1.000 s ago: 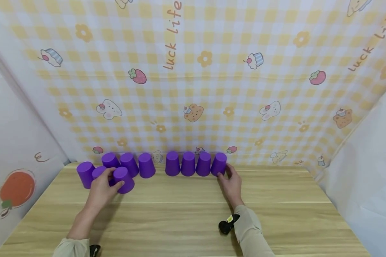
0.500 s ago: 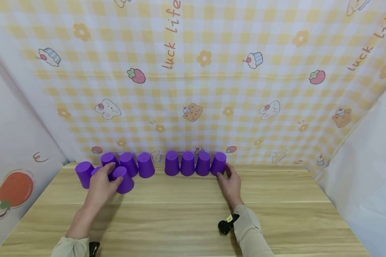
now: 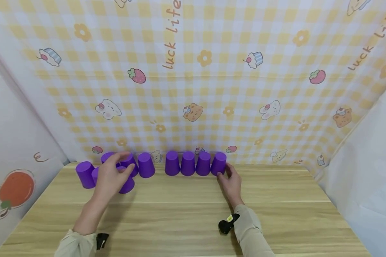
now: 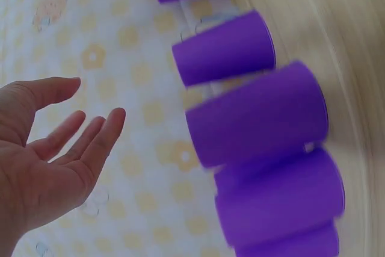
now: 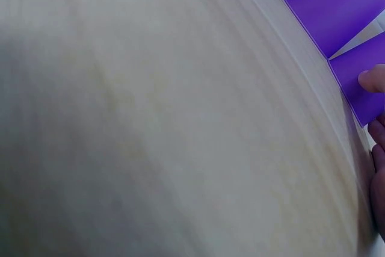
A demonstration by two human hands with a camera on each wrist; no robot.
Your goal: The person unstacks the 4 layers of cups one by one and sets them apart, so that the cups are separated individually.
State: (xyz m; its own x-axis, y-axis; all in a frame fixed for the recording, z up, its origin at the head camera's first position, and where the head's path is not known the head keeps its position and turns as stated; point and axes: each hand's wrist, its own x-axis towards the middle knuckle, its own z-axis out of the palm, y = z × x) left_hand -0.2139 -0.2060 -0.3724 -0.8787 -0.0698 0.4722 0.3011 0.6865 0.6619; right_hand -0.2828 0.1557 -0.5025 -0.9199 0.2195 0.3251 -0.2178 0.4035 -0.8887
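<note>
My left hand (image 3: 110, 176), fingers spread and holding nothing, hovers over the left group of upside-down purple cups. Beneath it, the front cup (image 3: 127, 186) is partly hidden, as are others behind. In the left wrist view, a gap separates the left hand (image 4: 54, 154) from the nearest purple cup (image 4: 258, 112). Far to the right, my right hand (image 3: 231, 185) grips the end cup (image 3: 219, 163) of a row low on its side. Its thumb (image 5: 373, 80) lies across that cup in the right wrist view, with the other fingers below.
Three more upside-down cups, one of them the middle cup (image 3: 188, 163), stand in line left of the gripped one. A lone cup (image 3: 146, 165) stands between the groups. Behind the wooden table (image 3: 167, 221) hangs a checked cloth (image 3: 180, 89).
The left hand has come off the front cup, lifting and shifting right and away from me. Its thumb and fingers have spread. The right hand stays in place at the end cup.
</note>
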